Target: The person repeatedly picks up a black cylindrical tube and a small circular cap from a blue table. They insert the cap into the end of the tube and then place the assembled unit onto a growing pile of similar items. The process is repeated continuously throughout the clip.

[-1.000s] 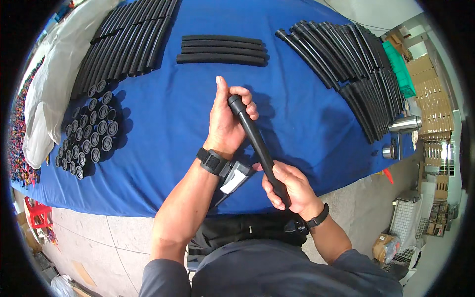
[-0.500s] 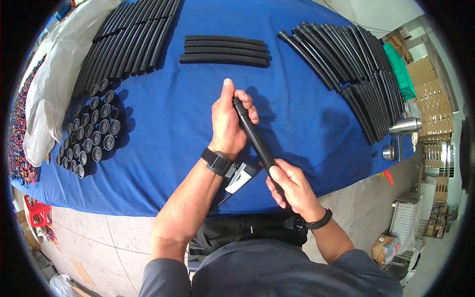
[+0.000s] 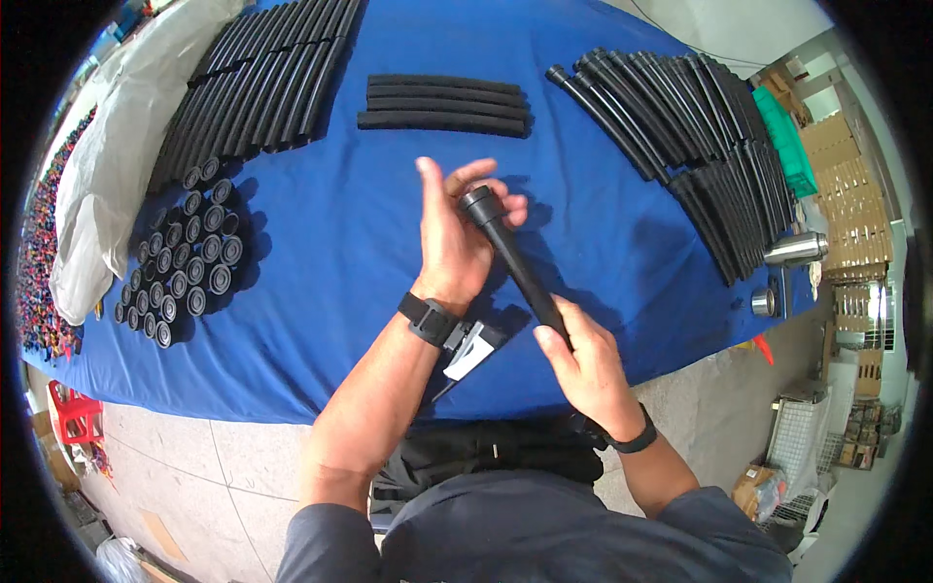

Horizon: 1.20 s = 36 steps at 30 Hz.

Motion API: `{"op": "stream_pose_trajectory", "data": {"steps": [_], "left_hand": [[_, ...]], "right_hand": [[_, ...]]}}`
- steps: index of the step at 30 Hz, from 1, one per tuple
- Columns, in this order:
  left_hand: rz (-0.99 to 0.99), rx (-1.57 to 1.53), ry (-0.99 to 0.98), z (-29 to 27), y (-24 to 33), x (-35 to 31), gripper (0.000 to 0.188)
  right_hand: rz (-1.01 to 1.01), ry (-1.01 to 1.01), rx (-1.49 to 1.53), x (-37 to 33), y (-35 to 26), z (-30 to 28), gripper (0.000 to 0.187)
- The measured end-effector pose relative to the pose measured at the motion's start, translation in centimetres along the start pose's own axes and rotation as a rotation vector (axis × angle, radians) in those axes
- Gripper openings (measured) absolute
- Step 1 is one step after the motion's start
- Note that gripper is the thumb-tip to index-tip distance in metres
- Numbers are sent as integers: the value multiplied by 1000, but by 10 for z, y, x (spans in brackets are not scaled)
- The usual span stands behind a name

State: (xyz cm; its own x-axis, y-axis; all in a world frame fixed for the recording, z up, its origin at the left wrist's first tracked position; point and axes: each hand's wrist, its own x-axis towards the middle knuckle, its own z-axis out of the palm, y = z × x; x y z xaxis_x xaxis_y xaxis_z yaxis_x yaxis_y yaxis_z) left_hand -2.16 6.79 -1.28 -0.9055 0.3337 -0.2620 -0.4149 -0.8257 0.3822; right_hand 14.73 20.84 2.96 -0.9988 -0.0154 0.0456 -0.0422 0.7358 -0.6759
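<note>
A black tube with a wider cap-like collar at its upper end slants in front of me above the blue cloth. My right hand is wrapped round its lower part. The collar end lies before the palm and fingers of my left hand, whose thumb points up and whose fingers are apart; whether they touch the tube is unclear. Beneath my left wrist, a grey and white device is partly hidden by the strap. Several black foam-like sleeves lie side by side beyond my hands.
On the left stand several round black caps, with rows of black tubes behind. More collared tubes are stacked at the right, near a green crate and a steel flask. White plastic sheeting covers the left edge.
My left fingers have loosened from round the tube and spread, revealing its wide collar. My right hand, still gripping, has shifted slightly up and right with the tube.
</note>
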Motion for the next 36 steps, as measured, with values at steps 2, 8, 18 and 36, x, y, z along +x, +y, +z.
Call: {"op": "stream_pose_trajectory", "data": {"steps": [2, 8, 18, 36], "left_hand": [[-28, -21, -25, -2, 10, 3, 83], [-96, -3, -83, -15, 13, 6, 65], [22, 12, 100, -1, 11, -4, 57], [63, -17, 319, 49, 7, -11, 52]], "right_hand": [[-75, 77, -43, -2, 6, -7, 36], [246, -286, 528, -7, -2, -26, 50], [113, -273, 311, -3, -8, -6, 53], [-70, 5, -31, 1, 12, -11, 50]]}}
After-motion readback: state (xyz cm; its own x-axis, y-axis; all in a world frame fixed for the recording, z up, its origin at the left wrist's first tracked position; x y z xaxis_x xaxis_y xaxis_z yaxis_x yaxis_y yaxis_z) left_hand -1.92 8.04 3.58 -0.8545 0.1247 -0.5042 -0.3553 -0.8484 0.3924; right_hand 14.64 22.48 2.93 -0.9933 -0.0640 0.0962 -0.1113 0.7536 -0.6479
